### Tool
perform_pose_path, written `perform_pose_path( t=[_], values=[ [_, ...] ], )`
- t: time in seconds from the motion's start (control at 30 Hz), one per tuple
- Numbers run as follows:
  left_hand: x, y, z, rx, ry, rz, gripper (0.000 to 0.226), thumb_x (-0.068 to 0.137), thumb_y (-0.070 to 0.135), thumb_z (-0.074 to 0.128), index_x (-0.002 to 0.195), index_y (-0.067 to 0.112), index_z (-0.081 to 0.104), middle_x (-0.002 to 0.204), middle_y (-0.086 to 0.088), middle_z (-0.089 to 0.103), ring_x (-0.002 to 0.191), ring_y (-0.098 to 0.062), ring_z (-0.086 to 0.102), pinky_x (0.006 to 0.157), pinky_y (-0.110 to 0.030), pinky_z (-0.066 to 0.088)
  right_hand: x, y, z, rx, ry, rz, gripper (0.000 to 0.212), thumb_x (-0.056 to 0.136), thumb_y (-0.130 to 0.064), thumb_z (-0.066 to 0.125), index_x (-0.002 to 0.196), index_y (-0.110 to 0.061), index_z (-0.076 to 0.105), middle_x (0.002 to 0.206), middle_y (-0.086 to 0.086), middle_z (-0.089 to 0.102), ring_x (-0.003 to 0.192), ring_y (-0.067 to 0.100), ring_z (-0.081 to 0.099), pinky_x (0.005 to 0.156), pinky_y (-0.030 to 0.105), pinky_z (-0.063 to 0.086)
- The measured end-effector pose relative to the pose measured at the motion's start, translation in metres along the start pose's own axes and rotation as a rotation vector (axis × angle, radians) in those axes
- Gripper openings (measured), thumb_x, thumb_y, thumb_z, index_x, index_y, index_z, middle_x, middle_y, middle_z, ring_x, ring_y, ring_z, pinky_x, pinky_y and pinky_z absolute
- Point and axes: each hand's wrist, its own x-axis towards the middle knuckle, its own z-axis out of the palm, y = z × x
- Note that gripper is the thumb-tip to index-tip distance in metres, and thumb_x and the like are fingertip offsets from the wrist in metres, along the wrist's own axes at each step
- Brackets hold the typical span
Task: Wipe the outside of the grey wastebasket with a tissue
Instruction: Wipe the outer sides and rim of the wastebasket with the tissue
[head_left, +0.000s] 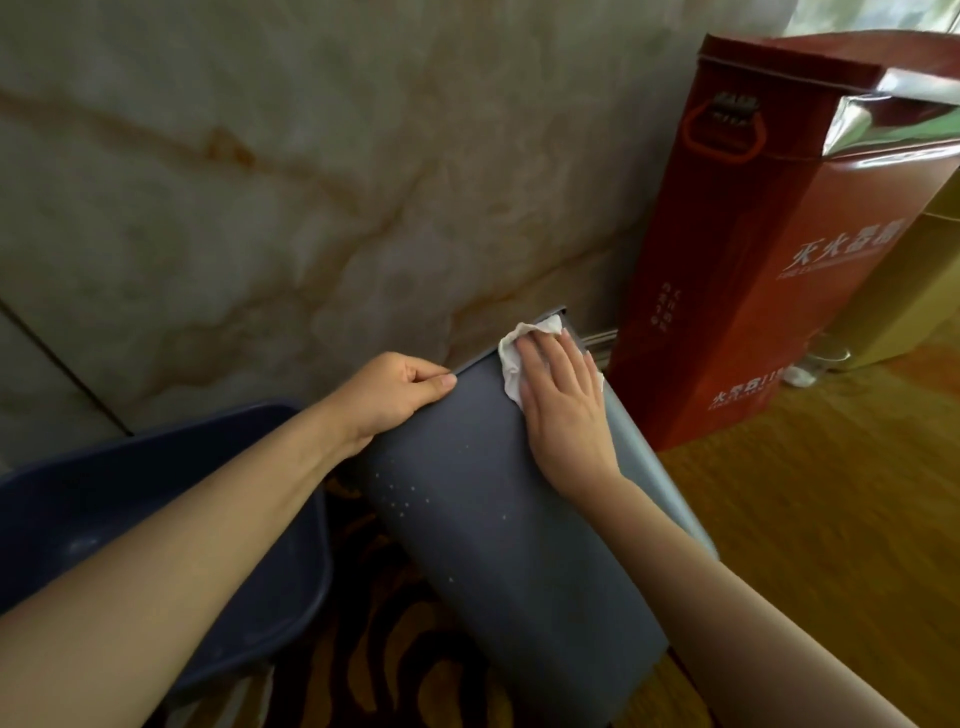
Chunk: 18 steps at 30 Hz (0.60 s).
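Observation:
The grey wastebasket (483, 530) lies tilted, its rim toward the marble wall and its base toward me, one flat side facing up. My left hand (395, 395) grips the rim at its left corner, thumb on the outer face. My right hand (563, 410) lies flat on the upper face near the rim, pressing a crumpled white tissue (519, 348) against it. Most of the tissue is hidden under the fingers; its edges stick out above and to the left of them.
A dark blue plastic basin (234, 467) sits at the left, under my left forearm. A tall red fire-extinguisher box (753, 260) stands right of the wastebasket against the wall, with a yellow box (914, 291) behind it. A patterned carpet (395, 660) lies below, wooden floor (831, 493) at right.

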Motion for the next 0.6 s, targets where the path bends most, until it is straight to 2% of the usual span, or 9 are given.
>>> perform_pose_path(
  t=[0.13, 0.23, 0.3, 0.4, 0.5, 0.6],
  values=[
    [0.001, -0.001, 0.001, -0.02, -0.011, 0.036, 0.023, 0.089, 0.02, 0.055, 0.078, 0.026, 0.074, 0.069, 0.008, 0.076, 0.068, -0.007, 0.071, 0.059, -0.018, 0.052, -0.002, 0.0, 0.01, -0.06, -0.026, 0.031, 0.049, 0.099, -0.028, 0.029, 0.146, -0.019, 0.018, 0.156, 0.001, 0.018, 0.145, 0.019, 0.006, 0.116, 0.033, 0.002],
    [0.003, 0.0, 0.006, -0.032, -0.028, 0.049, 0.025, 0.089, 0.019, 0.054, 0.076, 0.027, 0.074, 0.071, 0.009, 0.076, 0.07, -0.007, 0.071, 0.058, -0.015, 0.052, -0.007, 0.011, 0.009, -0.07, 0.012, 0.123, 0.05, 0.099, -0.031, 0.028, 0.146, -0.02, 0.018, 0.156, 0.001, 0.019, 0.144, 0.017, 0.012, 0.116, 0.033, 0.01],
    [0.005, -0.001, 0.006, -0.041, -0.021, 0.042, 0.023, 0.089, 0.018, 0.054, 0.079, 0.024, 0.074, 0.075, 0.007, 0.076, 0.073, -0.009, 0.072, 0.061, -0.017, 0.054, -0.016, 0.025, 0.008, -0.044, 0.007, 0.273, 0.046, 0.099, -0.029, 0.028, 0.143, -0.015, 0.028, 0.154, 0.006, 0.025, 0.14, 0.022, 0.024, 0.112, 0.037, 0.022],
    [0.006, -0.007, 0.0, -0.082, -0.004, -0.009, 0.021, 0.088, 0.018, 0.056, 0.08, 0.021, 0.074, 0.075, 0.004, 0.077, 0.072, -0.009, 0.072, 0.063, -0.019, 0.054, -0.038, 0.047, 0.008, -0.028, -0.007, 0.469, 0.032, 0.098, -0.026, 0.032, 0.11, -0.006, 0.053, 0.132, 0.014, 0.052, 0.12, 0.031, 0.044, 0.096, 0.042, 0.035],
    [0.006, -0.013, -0.007, -0.128, -0.015, -0.062, 0.018, 0.088, 0.019, 0.057, 0.084, 0.017, 0.075, 0.074, 0.003, 0.077, 0.072, -0.01, 0.072, 0.06, -0.019, 0.054, -0.057, 0.063, 0.005, 0.005, 0.01, 0.543, 0.028, 0.097, -0.023, 0.038, 0.08, -0.007, 0.054, 0.095, 0.017, 0.066, 0.101, 0.034, 0.051, 0.077, 0.039, 0.038],
    [0.004, -0.015, -0.011, -0.148, -0.029, -0.093, 0.017, 0.087, 0.02, 0.058, 0.083, 0.02, 0.074, 0.075, 0.004, 0.077, 0.073, -0.009, 0.072, 0.059, -0.017, 0.054, -0.048, 0.06, -0.009, 0.227, 0.083, 0.65, 0.035, 0.097, -0.024, 0.039, 0.065, -0.015, 0.048, 0.078, 0.02, 0.063, 0.084, 0.034, 0.055, 0.064, 0.033, 0.036]
  ],
)
